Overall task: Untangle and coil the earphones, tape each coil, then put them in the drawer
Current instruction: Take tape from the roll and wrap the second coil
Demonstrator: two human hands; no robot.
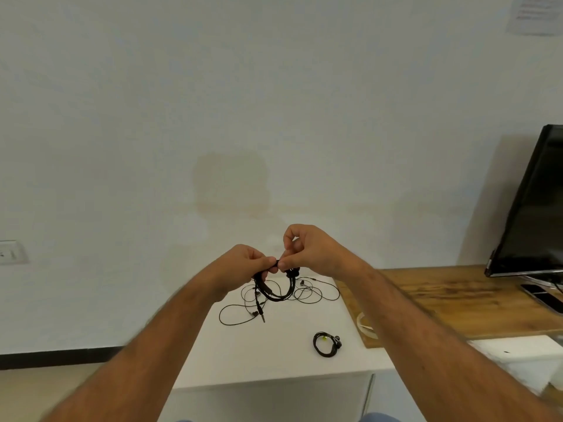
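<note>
Above a white table (pixel 274 354), my left hand (pixel 243 266) and my right hand (pixel 307 251) meet, both pinching the top of a black earphone coil (pixel 278 295) that hangs below them in a loop. Under the coil, loose black earphones (pixel 240 312) lie tangled on the tabletop, their thin cable spreading left and right. A coiled earphone (pixel 326 344) with a yellow-green spot rests alone near the table's right front. A tape roll (pixel 365 325) lies at the wooden desk's left end.
A wooden desk (pixel 457 300) adjoins the table on the right and carries a dark monitor (pixel 536 208) and a phone (pixel 542 295). A white plastic box (pixel 527 360) sits at the lower right. A plain wall (pixel 213 117) stands behind.
</note>
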